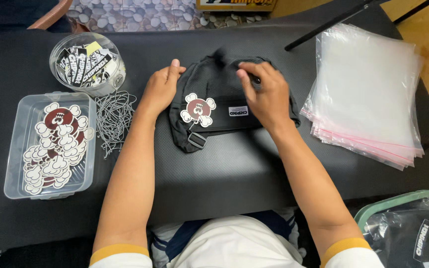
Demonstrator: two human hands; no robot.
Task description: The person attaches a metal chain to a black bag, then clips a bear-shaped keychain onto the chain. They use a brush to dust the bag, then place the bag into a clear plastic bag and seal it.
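I'm looking at a small black pouch bag [224, 106] lying flat at the centre of the black table [234, 168], with a die-cut cartoon tag [198, 109], maroon and white, hanging on its front and a small white label [238, 111] sitting just at 3 o'clock of the tag. The left hand [162, 89] is resting at 9 o'clock of the bag, fingers loosely curled against its edge and thumb up, seemingly pinning the fabric so it is not sliding. The right hand [266, 94] is lying over the top of the bag at roughly 2 o'clock, fingertips pinching together on something dark near the upper seam, likely a zipper pull, though I cannot tell exactly what is being gripped. Going outward: at 9 o'clock a heap of ball chains [113, 116] is lying loose on the table within easy reach of the left hand. Beyond it a clear rectangular tub [13, 149] is holding a stack of the same cartoon tags, and at 10 o'clock a round clear container [86, 79] is holding black-and-white stickers. At 3 o'clock a stack of clear plastic bags [368, 94] with pink seal strips is sitting fanned near the right hand. At 5 o'clock a green-rimmed bin [373, 211] is holding what looks like bagged black items.
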